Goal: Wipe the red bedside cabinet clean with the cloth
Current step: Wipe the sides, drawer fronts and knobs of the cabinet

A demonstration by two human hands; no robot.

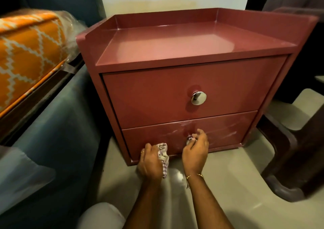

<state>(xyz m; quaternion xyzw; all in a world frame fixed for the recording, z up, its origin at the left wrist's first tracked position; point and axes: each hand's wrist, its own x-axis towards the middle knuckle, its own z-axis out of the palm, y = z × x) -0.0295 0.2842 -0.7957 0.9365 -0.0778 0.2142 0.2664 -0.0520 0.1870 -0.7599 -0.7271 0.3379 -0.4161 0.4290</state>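
Note:
The red bedside cabinet (184, 81) stands on the floor against a pale wall, with two drawers and a raised rim round its top. My left hand (150, 162) grips a crumpled checked cloth (164, 156) at the lower left of the bottom drawer front. My right hand (195, 151) pinches the bottom drawer's metal knob (189, 138) between thumb and fingers. Whitish smears streak the bottom drawer front (226, 132). The top drawer has a round shiny knob (198, 98) and looks shut.
A bed with an orange patterned mattress in plastic wrap (29, 53) and a dark blue frame (57, 123) lies close on the left. A dark brown furniture leg (289, 158) stands on the right. Pale glossy floor (219, 185) spreads in front of the cabinet.

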